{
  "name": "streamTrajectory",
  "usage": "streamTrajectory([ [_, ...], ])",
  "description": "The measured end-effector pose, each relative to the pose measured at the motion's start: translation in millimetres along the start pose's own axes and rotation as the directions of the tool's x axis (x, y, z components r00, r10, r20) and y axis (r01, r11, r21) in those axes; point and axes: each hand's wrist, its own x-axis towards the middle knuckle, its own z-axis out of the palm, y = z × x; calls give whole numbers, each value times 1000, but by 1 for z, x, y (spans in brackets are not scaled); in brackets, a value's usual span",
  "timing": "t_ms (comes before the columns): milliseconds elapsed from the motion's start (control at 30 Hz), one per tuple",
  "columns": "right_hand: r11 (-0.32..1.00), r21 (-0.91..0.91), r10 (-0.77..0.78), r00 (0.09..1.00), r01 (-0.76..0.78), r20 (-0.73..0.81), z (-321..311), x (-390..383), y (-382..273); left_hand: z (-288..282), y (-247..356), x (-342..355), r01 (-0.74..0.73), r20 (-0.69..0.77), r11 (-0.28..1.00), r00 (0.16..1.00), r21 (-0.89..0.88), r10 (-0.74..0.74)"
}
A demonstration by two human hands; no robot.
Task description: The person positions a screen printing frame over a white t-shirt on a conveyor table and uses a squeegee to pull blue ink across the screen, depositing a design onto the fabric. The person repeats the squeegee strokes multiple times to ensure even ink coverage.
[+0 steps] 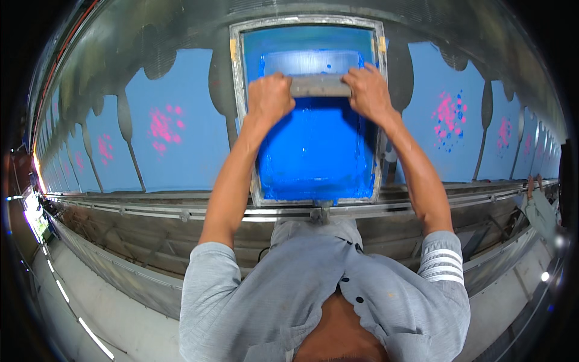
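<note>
A squeegee (pixel 320 85) with a grey, worn handle lies across a framed printing screen (pixel 383 60). My left hand (pixel 270 96) is closed round its left end, and my right hand (pixel 367 92) grips the right end. Bright blue ink (pixel 310 148) covers the mesh between the squeegee and the near side of the frame. Beyond the squeegee, a paler strip of mesh shows, with blue smears along its edges. The squeegee's blade is hidden under its handle and my hands.
Light blue fabric pieces with pink specks (pixel 163 127) lie on the long table left of the screen. On the right, one piece (pixel 449 117) has pink and blue specks. A metal rail (pixel 181 212) runs along the near edge. Another person (pixel 538 211) stands far right.
</note>
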Motion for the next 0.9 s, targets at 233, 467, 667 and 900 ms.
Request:
streamTrajectory([
  [233,989,122,69,993,-80,91,0,-156,-113,10,73,-184,64,17,996,998,-61,-63],
  [467,988,113,93,992,-103,90,0,-191,-135,14,90,-219,103,46,995,994,-9,-102],
  [667,976,162,111,976,-143,190,-16,-153,-114,-24,75,-165,162,328,987,932,6,-155],
  [900,997,-14,71,995,-70,75,-24,21,-1,-33,3,17,99,78,993,991,68,-104],
])
